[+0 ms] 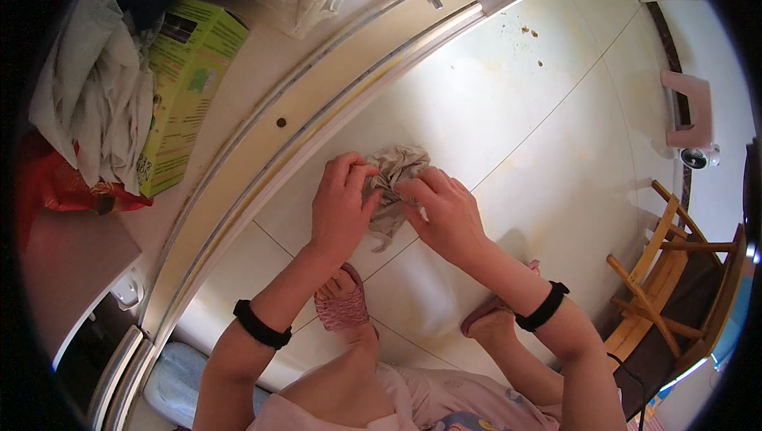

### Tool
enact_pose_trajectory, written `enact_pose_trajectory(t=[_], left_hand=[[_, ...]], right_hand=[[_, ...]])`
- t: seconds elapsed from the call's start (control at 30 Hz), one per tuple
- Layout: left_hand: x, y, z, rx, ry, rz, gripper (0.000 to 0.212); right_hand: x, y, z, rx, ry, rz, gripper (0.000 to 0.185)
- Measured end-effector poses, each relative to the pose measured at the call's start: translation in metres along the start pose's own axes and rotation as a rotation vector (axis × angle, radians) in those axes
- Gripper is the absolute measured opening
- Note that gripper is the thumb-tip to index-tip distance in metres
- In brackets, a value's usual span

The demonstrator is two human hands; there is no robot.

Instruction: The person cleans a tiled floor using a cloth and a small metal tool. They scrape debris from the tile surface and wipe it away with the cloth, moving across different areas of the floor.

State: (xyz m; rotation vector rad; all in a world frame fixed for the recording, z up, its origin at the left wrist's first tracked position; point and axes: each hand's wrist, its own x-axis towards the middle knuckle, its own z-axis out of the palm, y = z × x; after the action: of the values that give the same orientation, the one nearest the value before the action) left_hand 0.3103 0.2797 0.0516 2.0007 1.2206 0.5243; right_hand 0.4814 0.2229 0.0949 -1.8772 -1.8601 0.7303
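Note:
A crumpled greyish-beige cloth [390, 222] hangs between my two hands in the middle of the view, above the tiled floor. My left hand [342, 199] grips its left side with curled fingers and thumb. On the other side, my right hand [443, 211] pinches the cloth near its middle. The cloth's lower end dangles loose in a thin strip. Both wrists are bent inward, and each forearm wears a black strap.
A cabinet edge with sliding-door tracks [283, 100] curves along the left. On it lie a green box [184, 91], a pale cloth or bag [95, 86] and a red package [65, 184]. To the right stand a pink stool [696, 106] and wooden furniture [661, 288]. Brown bits [530, 32] lie on the floor.

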Motion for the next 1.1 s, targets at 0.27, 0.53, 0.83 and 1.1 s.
enact_pose_trajectory(t=[0.27, 0.53, 0.83, 1.1], left_hand=[[0.008, -0.018, -0.006, -0.144, 0.009, -0.001, 0.022], [0.013, -0.004, -0.004, -1.013, -0.003, -0.664, 0.017], [0.011, 0.014, -0.007, -0.323, -0.127, -0.078, 0.043], [0.016, 0.033, 0.008, -0.594, -0.463, -0.328, 0.038]], right_hand=[[0.004, 0.055, -0.03, 0.306, -0.01, 0.227, 0.016], [-0.016, 0.08, -0.06, 1.178, -0.216, 0.649, 0.014], [-0.011, 0.075, -0.051, 1.129, -0.289, 0.576, 0.019], [-0.005, 0.056, -0.06, 1.362, -0.344, 0.532, 0.023]])
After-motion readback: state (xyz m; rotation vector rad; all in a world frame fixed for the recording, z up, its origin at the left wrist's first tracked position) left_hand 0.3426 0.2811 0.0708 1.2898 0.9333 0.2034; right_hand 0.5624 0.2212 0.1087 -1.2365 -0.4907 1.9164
